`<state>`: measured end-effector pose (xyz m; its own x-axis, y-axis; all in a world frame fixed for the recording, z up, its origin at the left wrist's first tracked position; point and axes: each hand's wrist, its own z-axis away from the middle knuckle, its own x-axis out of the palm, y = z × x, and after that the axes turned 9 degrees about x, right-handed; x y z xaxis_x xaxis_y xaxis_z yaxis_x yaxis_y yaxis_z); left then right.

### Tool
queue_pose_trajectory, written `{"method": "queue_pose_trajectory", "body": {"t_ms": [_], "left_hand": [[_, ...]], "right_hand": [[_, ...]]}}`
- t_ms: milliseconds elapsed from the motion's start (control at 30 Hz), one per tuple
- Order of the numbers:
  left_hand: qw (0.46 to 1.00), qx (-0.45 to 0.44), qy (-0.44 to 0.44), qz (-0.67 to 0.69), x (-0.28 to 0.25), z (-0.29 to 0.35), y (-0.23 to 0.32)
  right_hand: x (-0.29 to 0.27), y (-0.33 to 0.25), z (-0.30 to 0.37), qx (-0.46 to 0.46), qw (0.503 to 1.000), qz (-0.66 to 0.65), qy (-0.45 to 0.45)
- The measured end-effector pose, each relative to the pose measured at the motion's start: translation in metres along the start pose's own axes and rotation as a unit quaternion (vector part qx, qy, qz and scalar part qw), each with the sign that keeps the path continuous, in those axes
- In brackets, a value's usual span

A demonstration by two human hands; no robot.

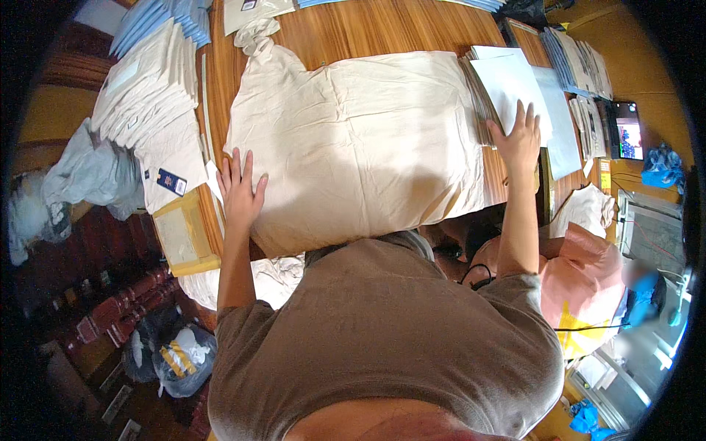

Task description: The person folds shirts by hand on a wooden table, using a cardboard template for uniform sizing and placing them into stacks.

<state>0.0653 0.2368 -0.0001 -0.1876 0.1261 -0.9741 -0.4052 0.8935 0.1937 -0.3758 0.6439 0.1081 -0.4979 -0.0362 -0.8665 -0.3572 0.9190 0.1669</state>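
Cream garment (412,125), creased, laid out on wood-grain bench (368,29); left hand (241,192), spread, at garment's left edge; right hand (519,140), spread, on white sheets (506,81)

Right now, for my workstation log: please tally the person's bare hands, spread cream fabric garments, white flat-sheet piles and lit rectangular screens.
Bare left hand and bare right hand: 2
Spread cream fabric garment: 1
Pile of white flat sheets: 1
Black-framed lit rectangular screen: 1
Total: 5

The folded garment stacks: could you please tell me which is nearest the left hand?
The beige stack at left; the blue stack beyond it and the stacks at right lie farther away.
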Motion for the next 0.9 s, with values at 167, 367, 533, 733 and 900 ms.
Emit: {"method": "queue_pose_trajectory", "body": {"t_ms": [167,367,533,733,900], "left_hand": [[0.999,0.026,-0.002,-0.035,0.003,-0.001,-0.017],[0.998,0.039,0.049,-0.020,-0.009,0.005,-0.019],[0.861,0.159,0.171,0.451,-0.075,-0.022,0.095],[0.758,0.032,-0.041,0.650,-0.070,-0.038,0.175],[0.808,-0.016,-0.030,0.589,-0.037,-0.070,0.168]], "right_hand": [[0.041,0.047,0.008,0.041,0.950,-0.176,-0.256],[-0.051,0.014,-0.009,0.055,0.979,0.024,-0.192],[-0.228,-0.027,0.005,-0.263,0.890,-0.219,-0.300],[-0.198,-0.071,0.013,-0.056,0.911,-0.407,-0.050],[-0.020,-0.037,0.079,0.273,0.700,-0.512,-0.416]]}}
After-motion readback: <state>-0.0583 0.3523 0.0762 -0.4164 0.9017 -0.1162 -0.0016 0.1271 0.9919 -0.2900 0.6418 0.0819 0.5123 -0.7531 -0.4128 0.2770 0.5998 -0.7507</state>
